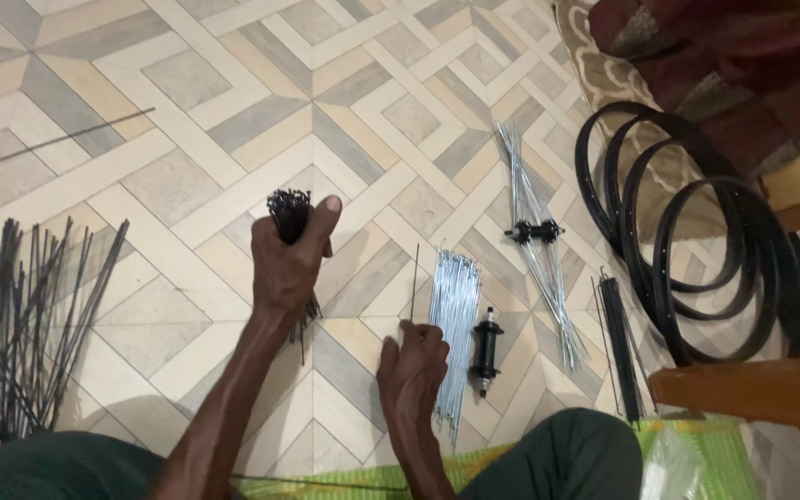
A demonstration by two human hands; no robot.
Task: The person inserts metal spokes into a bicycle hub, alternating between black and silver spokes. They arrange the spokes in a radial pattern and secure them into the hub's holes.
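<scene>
Two hands sort bicycle spokes on a patterned tile floor.

Left of centre, the left hand (287,264) is clamped in a fist around a bundle of black spokes (291,215), held upright, their ends sticking out above the thumb. Lower centre, the right hand (412,363) pinches a single black spoke (415,278) between closed fingertips, standing it upright just beside a flat sheaf of silver spokes (456,319). A black hub (486,350) lies just right of that sheaf. A second hub (534,231) rests on more silver spokes farther up. Black rims (696,250) are stacked at the right; loose black spokes (20,324) fan out at lower left.
</scene>
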